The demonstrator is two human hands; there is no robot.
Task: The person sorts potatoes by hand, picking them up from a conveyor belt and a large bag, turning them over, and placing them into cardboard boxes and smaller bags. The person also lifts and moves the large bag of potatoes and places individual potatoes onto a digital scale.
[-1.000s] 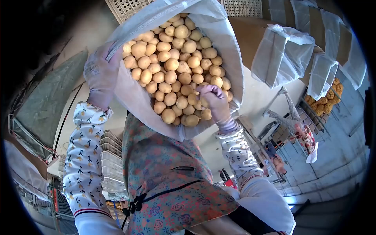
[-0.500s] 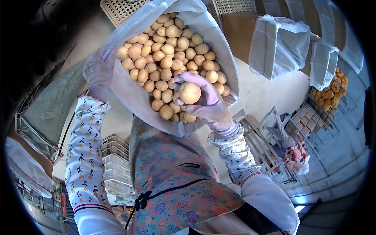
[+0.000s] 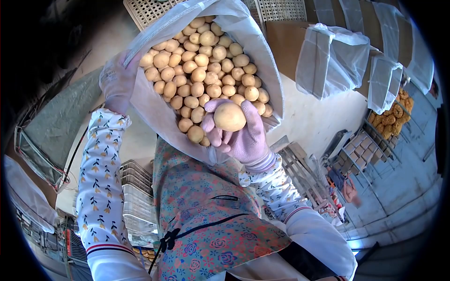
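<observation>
A white fabric-like liner bag [image 3: 154, 122] stands wide open before me, filled with many small, round, pale-yellow potatoes [image 3: 198, 75]. My left hand [image 3: 118, 80], in a thin pale lilac glove, is closed on the bag's left rim and holds it out. Over the near right part of the pile, my gloved right hand [image 3: 243, 133] holds up one larger potato [image 3: 229, 117], fingers curled around its sides with the palm turned up. What supports the bag is hidden beneath it.
White stacked crates [image 3: 139, 203] stand below left. Cardboard boxes with white liners [image 3: 332, 61] are at the upper right. Farther right are a wooden pallet [image 3: 304, 171], a cart of small boxes [image 3: 357, 149], filled yellow mesh bags [image 3: 393, 114] and a blurred person [image 3: 348, 189].
My right hand has turned palm-up and drawn slightly toward me, raising the potato closer to the camera. My left hand keeps its hold on the rim. The person in the background has shifted.
</observation>
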